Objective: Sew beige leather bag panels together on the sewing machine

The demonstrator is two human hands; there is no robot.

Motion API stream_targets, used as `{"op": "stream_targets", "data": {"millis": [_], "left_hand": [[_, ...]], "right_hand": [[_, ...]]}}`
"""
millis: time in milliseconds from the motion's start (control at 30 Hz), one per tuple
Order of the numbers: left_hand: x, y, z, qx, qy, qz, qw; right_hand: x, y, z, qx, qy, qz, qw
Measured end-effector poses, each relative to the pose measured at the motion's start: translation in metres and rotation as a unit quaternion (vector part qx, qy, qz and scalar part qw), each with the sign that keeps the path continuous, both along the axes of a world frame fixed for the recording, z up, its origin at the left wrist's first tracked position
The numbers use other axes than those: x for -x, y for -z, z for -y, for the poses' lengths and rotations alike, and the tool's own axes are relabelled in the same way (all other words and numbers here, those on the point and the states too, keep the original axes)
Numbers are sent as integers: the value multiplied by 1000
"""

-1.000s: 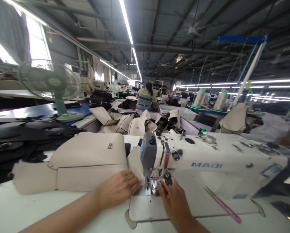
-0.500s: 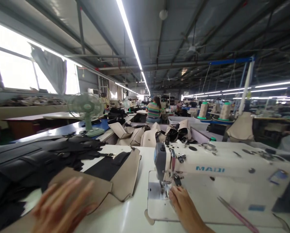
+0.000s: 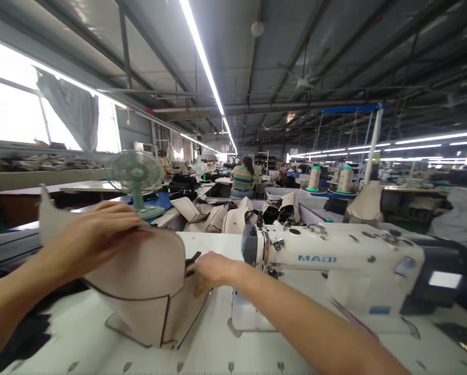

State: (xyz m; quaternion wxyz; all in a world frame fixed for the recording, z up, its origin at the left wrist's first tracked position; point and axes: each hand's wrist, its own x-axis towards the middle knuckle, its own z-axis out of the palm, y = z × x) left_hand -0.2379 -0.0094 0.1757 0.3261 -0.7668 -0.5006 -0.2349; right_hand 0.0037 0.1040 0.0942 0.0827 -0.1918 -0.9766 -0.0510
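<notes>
A beige bag piece [image 3: 139, 268] with dark edging stands partly folded up on the white sewing table [image 3: 202, 359], left of the sewing machine [image 3: 319, 260]. My left hand [image 3: 112, 226] grips its upper part, fingers closed over the top edge. At the piece's right side, my right hand [image 3: 212, 272] has its fingers closed on the edge, beside a short dark strap [image 3: 193, 257]. The fingertips of both hands are partly hidden by the bag piece. My right forearm crosses in front of the machine.
Purple-handled tweezers [image 3: 354, 320] lie on the machine bed. Dark pieces [image 3: 7, 276] are heaped at the left. Behind the table is a bin of beige pieces [image 3: 237, 216], with a green fan [image 3: 136, 179] to its left. A person [image 3: 242, 177] sits further back.
My left hand has lifted and turned the beige bag piece upright. My right hand has left the needle area and moved left onto the piece.
</notes>
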Motion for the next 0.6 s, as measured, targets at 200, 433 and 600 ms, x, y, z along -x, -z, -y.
{"op": "stream_targets", "data": {"millis": [200,433,600], "left_hand": [[-81,52,-48,245,29,-1,969],[-135,139,-53,414,96,-30,905],[-169,159,-67,389,122,-94,908]], "right_hand": [[-69,71,21,51,-20,33,998],[-144,155,62,26,-37,-114,992],[-139,159,37,-46,-54,-101,992]]}}
